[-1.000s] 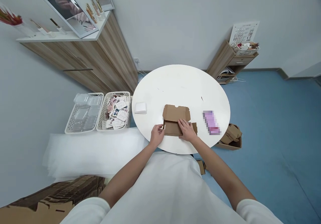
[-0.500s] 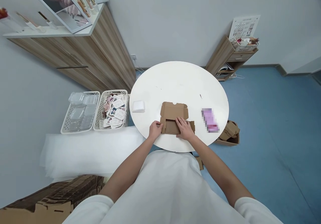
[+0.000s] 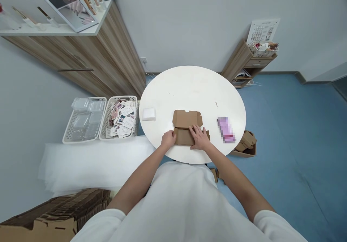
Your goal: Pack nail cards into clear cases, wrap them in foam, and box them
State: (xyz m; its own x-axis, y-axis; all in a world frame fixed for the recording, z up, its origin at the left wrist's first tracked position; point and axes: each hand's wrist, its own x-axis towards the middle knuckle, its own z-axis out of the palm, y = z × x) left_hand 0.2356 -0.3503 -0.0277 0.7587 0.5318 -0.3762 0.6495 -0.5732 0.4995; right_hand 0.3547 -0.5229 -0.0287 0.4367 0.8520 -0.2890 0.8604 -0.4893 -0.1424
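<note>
A flat brown cardboard box blank (image 3: 187, 120) lies on the round white table (image 3: 192, 86) near its front edge. My left hand (image 3: 168, 140) is curled around the blank's left side flap, fingers closed on it. My right hand (image 3: 199, 138) lies flat on the blank's near panel with fingers spread, pressing it down. A small white foam pad (image 3: 149, 114) rests on the table to the left. A blurred pink item (image 3: 226, 130) lies on the table to the right.
Two white baskets stand left of the table, one with clear plastic pieces (image 3: 84, 119), one with printed cards (image 3: 121, 121). White foam sheets (image 3: 92, 162) lie below them, flat cartons (image 3: 54, 209) at lower left. A cardboard box (image 3: 246, 144) sits on the blue floor; wooden cabinets (image 3: 108, 61) line the wall.
My left hand has moved in against the blank's left flap and closed on it. The right hand stays flat on the near panel. The view has shifted slightly.
</note>
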